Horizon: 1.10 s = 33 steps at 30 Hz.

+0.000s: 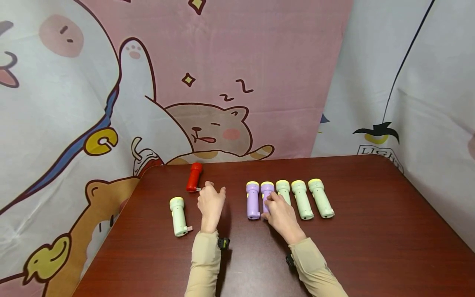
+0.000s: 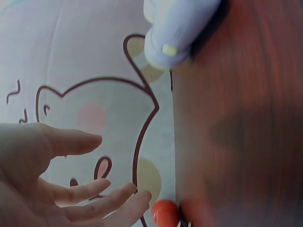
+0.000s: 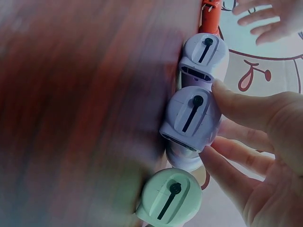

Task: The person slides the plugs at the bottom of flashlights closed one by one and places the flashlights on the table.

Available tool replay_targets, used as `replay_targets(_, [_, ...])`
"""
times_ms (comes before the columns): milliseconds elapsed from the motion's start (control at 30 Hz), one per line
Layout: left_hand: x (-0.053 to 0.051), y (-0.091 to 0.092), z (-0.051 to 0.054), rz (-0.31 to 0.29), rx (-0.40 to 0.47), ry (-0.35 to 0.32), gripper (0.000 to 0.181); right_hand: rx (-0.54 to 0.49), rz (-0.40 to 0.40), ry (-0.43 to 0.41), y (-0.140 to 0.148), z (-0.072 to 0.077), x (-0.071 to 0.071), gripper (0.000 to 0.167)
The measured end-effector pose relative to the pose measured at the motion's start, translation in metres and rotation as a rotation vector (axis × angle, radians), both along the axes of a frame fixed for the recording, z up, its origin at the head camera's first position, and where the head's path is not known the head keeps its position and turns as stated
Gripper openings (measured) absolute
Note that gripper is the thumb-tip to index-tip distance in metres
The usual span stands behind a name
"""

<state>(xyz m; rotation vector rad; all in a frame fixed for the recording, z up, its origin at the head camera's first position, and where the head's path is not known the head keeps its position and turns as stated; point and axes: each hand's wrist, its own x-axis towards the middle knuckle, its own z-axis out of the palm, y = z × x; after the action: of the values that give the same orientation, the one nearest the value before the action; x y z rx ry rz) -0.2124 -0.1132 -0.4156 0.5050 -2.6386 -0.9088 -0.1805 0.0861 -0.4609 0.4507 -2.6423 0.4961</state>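
Observation:
In the head view, two purple flashlights and three pale green ones stand in a row on the table. My right hand [image 1: 283,216] holds the second purple flashlight [image 1: 267,188], thumb on one side and fingers on the other, as the right wrist view confirms. The first purple flashlight [image 1: 253,201] lies just left of it. A green flashlight [image 1: 283,188] is on its right, partly hidden by the fingers. My left hand [image 1: 211,205] hovers with fingers spread, holding nothing, near a red flashlight [image 1: 194,176] with a small metal piece sticking out at its lower end.
Apart at the left lies another green flashlight [image 1: 179,218], a small tab jutting from its base. Two more green flashlights, the middle one [image 1: 302,201] and the outer one [image 1: 321,199], end the row at right. A printed curtain [image 1: 282,82] hangs behind the brown table [image 1: 371,239].

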Motion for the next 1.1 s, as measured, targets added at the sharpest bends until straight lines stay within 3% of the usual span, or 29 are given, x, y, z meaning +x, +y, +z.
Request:
replay_targets(467, [0.007, -0.042, 0.0, 0.149, -0.049, 0.052, 0.038, -0.004, 0.005, 0.0, 0.0, -0.001, 0.0, 0.027])
replay_targets(667, [0.011, -0.062, -0.002, 0.234, -0.072, 0.028, 0.044, -0.011, 0.007, -0.012, 0.0, 0.0, 0.0, 0.027])
replay_targets(833, [0.013, -0.076, -0.004, 0.272, -0.046, -0.064, 0.05, -0.004, 0.003, -0.002, 0.0, -0.001, 0.0, 0.027])
replay_targets(1100, [0.018, -0.089, -0.007, 0.259, 0.037, -0.286, 0.063, 0.0, -0.004, -0.02, 0.0, 0.0, -0.001, 0.027])
